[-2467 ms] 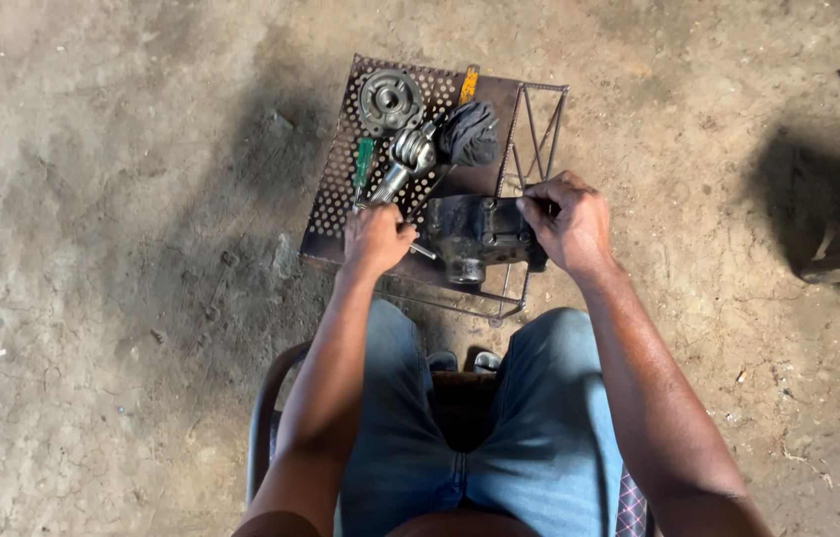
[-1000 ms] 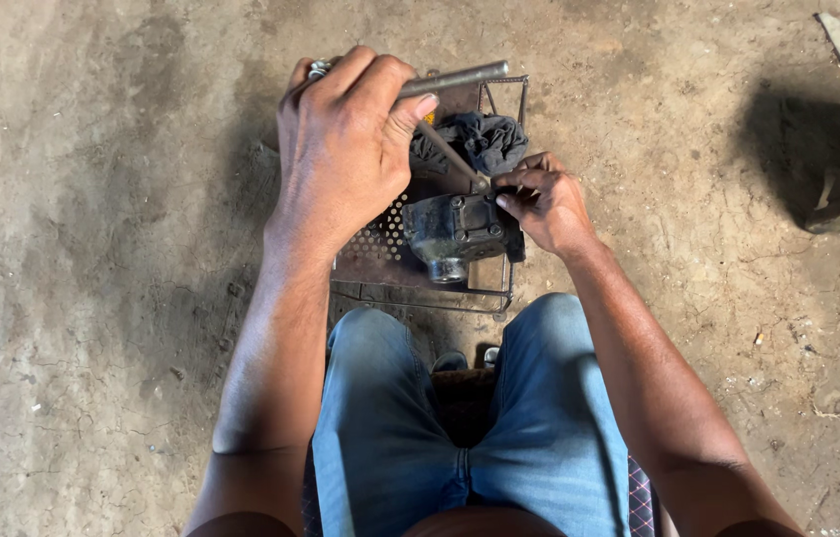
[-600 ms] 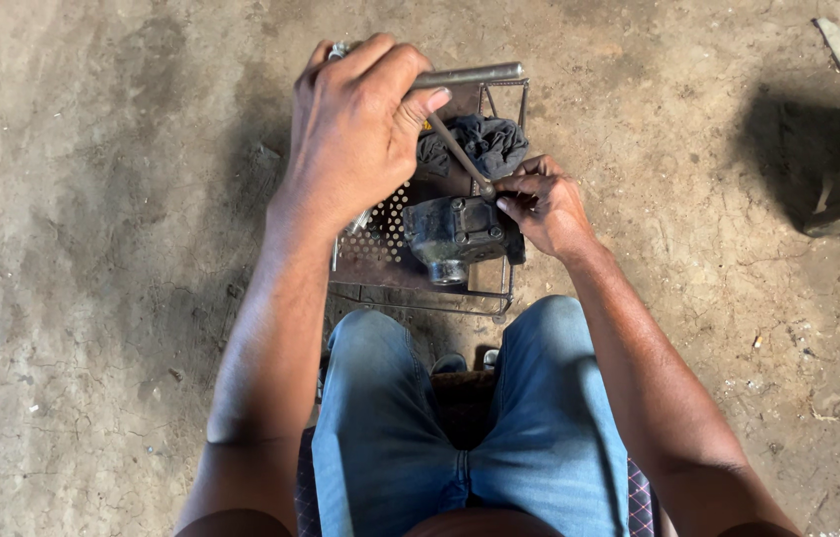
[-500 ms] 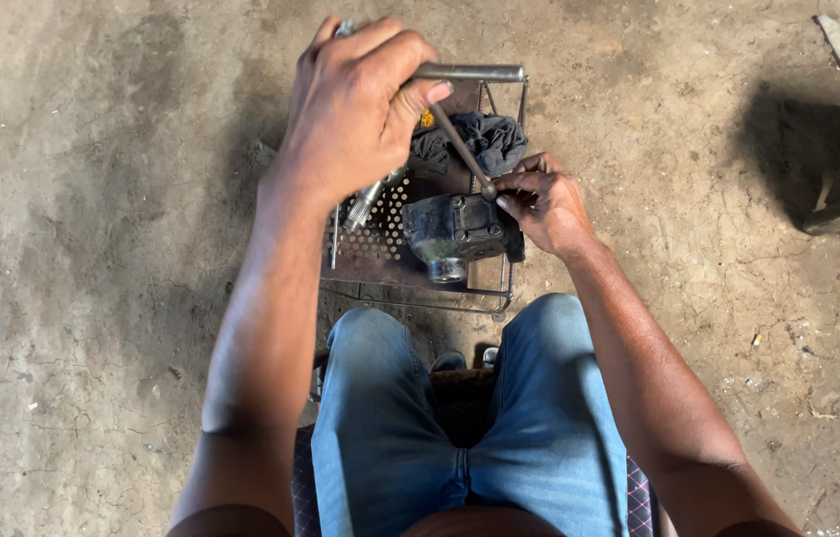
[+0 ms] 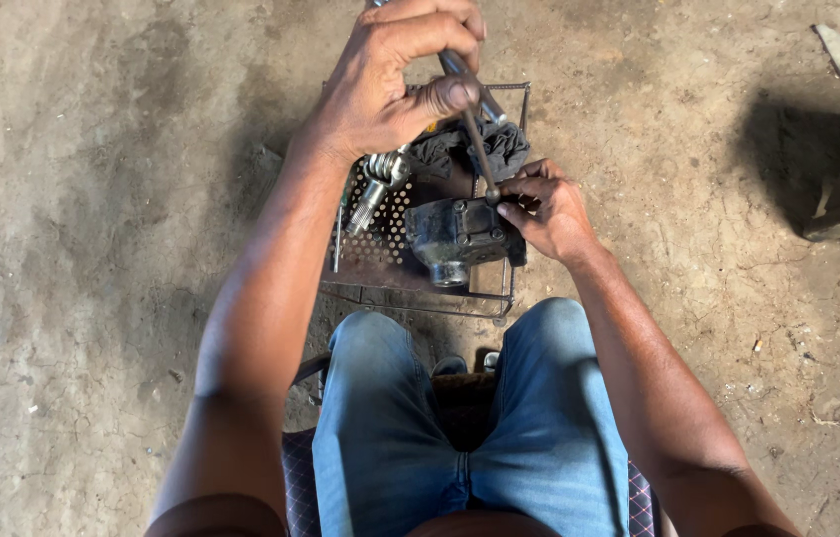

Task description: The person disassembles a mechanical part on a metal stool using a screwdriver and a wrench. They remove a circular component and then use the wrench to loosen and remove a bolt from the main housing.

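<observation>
Overhead, left hand (image 5: 390,85) grips steel rod (image 5: 470,119); right hand (image 5: 544,214) steadies greasy cast housing (image 5: 455,234).

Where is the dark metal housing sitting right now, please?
In the head view, the dark metal housing sits on the perforated metal stand, just ahead of the knees, with the right hand touching its right edge.

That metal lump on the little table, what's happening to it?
A seated person is working on it. The left hand grips a long metal tool whose tip meets the top of the dark metal part. The right hand pinches the tool's tip there. The part sits on a perforated stand, beside a shaft and rag.
</observation>
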